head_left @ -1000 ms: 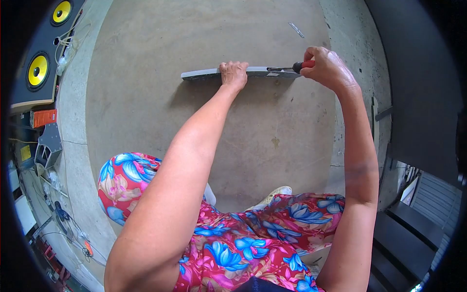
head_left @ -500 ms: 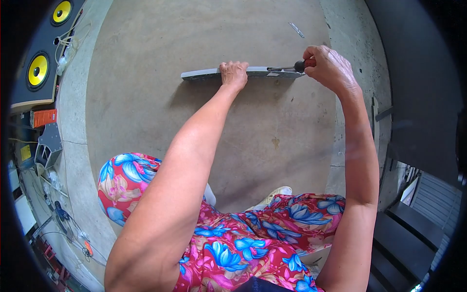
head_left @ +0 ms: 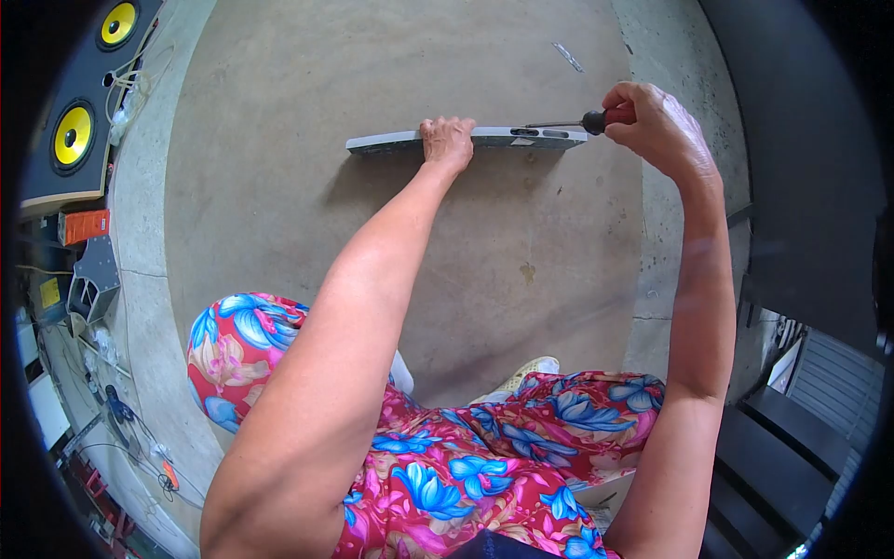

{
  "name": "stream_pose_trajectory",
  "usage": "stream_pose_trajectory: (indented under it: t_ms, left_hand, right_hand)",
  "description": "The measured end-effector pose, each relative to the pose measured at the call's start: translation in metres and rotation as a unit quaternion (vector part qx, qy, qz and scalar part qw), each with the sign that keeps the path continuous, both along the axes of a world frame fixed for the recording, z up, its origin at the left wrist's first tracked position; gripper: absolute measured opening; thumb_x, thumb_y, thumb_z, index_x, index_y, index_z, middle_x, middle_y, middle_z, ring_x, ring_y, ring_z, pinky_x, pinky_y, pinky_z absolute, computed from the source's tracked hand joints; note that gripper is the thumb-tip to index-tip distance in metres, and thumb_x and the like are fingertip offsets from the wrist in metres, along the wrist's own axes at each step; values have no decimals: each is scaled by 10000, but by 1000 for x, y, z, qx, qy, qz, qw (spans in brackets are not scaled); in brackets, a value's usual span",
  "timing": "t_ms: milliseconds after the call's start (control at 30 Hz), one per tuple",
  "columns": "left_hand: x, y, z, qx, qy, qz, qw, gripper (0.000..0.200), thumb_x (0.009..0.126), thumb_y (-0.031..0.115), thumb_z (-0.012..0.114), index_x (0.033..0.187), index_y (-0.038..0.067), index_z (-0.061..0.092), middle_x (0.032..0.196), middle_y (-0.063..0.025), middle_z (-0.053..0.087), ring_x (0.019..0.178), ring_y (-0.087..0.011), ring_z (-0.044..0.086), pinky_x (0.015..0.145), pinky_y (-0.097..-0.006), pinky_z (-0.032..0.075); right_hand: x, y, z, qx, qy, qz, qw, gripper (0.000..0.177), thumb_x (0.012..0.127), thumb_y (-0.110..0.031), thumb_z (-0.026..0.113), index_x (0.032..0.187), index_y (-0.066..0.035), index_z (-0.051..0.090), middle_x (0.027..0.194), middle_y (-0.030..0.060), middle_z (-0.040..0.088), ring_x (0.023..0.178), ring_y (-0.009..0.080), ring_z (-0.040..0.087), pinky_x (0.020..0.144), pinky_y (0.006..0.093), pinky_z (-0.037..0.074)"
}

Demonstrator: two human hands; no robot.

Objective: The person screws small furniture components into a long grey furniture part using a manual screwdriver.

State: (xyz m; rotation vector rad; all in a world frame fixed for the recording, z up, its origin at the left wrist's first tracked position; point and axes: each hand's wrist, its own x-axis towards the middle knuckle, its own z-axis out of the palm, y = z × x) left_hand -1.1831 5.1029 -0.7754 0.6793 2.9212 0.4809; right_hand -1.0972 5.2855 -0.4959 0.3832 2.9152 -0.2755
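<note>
A long narrow panel (head_left: 382,142), with a pale top edge and a dark side, stands over the concrete floor. My left hand (head_left: 448,143) is closed over its top edge near the middle. Slots show in the edge toward the panel's right end. In my right hand (head_left: 652,126) is a screwdriver (head_left: 593,122) with a red and black handle, my fingers wrapped round it. Its thin shaft points left, and the tip lies by the slotted part of the edge; whether they touch is hard to tell.
A small thin strip (head_left: 567,58) lies on the floor beyond the panel. Speakers with yellow cones (head_left: 73,136) stand at the left, near cables and an orange box (head_left: 84,226). A large dark board (head_left: 801,168) is at the right. My shoe (head_left: 529,374) shows below.
My right hand has moved right and slightly up with the screwdriver, whose shaft has come out of the slot area. My left hand and the panel have stayed in place.
</note>
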Motion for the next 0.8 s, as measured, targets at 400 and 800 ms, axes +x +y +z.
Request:
stream_pose_trajectory:
  t_ms: [400,800]
  left_hand:
    - [-8,-9,-16,-5,24,-3,1000,206,801,144,583,976,185,685,967,-75,676,988,-272,613,873,-447,405]
    - [-14,-17,-14,-31,15,2,999,187,806,218,655,989,185,674,996,-63,675,1004,-274,607,877,-456,406]
  right_hand:
    - [33,42,-17,14,-98,-27,995,235,721,-164,673,943,-92,701,927,73,712,892,240,668,774,342,514]
    - [22,47,-80,55,-134,-49,988,202,704,-189,677,857,-59,692,790,106,693,789,245,666,691,355,501]
